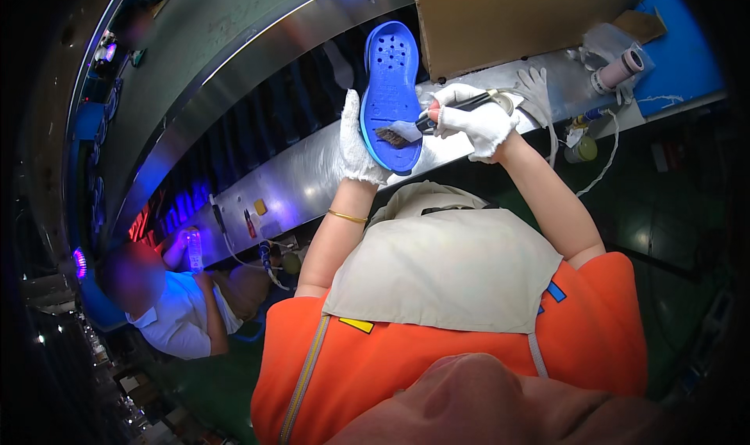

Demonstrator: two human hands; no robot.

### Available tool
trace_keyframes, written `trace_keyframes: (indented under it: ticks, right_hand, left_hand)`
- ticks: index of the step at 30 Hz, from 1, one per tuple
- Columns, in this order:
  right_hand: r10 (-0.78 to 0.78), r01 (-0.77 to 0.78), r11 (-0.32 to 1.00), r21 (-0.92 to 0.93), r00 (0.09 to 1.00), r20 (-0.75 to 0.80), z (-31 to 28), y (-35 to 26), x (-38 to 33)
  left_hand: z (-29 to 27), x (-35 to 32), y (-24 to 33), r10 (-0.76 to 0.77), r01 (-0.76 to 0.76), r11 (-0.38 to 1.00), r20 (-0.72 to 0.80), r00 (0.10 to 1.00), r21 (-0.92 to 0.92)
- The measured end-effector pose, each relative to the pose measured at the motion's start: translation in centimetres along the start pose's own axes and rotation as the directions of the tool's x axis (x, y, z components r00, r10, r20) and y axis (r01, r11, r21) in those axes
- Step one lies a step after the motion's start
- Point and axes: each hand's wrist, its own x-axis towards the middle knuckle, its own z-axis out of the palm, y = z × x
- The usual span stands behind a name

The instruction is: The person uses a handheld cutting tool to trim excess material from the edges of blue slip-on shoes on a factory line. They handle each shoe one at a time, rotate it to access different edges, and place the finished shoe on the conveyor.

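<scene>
A blue shoe sole [391, 85] with a cluster of small holes at its far end is held up over the metal ledge. My left hand [359, 148], in a white glove, grips it along its left side near the heel. My right hand [473, 125], gloved but with some fingertips bare, closes around the dark handle of a flat brush [406, 130]. The dark bristles touch the inner face of the sole near the heel.
A metal ledge [312, 175] borders a conveyor [293, 93] with dark, long shapes. Beyond my right hand are a cardboard box [508, 23], loose white gloves [535, 93] and a pink cylindrical bottle [621, 68]. At left, another person [183, 312] sits holding a clear object.
</scene>
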Motion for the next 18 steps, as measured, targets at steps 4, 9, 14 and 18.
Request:
trace_keyframes:
  ticks: [4, 9, 14, 18]
  right_hand:
    - [-0.046, 0.046, 0.998, 0.035, 0.999, 0.0, -0.2, 0.2, 1.0]
    - [-0.291, 0.287, 0.955, -0.068, 0.956, -0.05, -1.5, -0.1, 1.2]
    - [-0.48, 0.49, 0.866, 0.1, 0.87, -0.111, -4.5, -1.1, 0.2]
    - [-0.388, 0.481, 0.859, 0.175, 0.834, -0.392, -6.2, 0.3, 0.0]
  left_hand:
    - [-0.2, -0.8, 0.1, -0.052, 0.059, 0.996, 0.091, 0.994, -0.071]
    - [-1.4, -0.6, -0.2, -0.089, 0.098, 0.988, 0.079, 0.993, -0.116]
    - [-0.4, -1.4, 1.2, -0.064, 0.069, 0.997, 0.123, 0.99, -0.041]
    - [3.8, -1.7, 4.7, 0.053, -0.094, 0.982, 0.235, 0.97, 0.165]
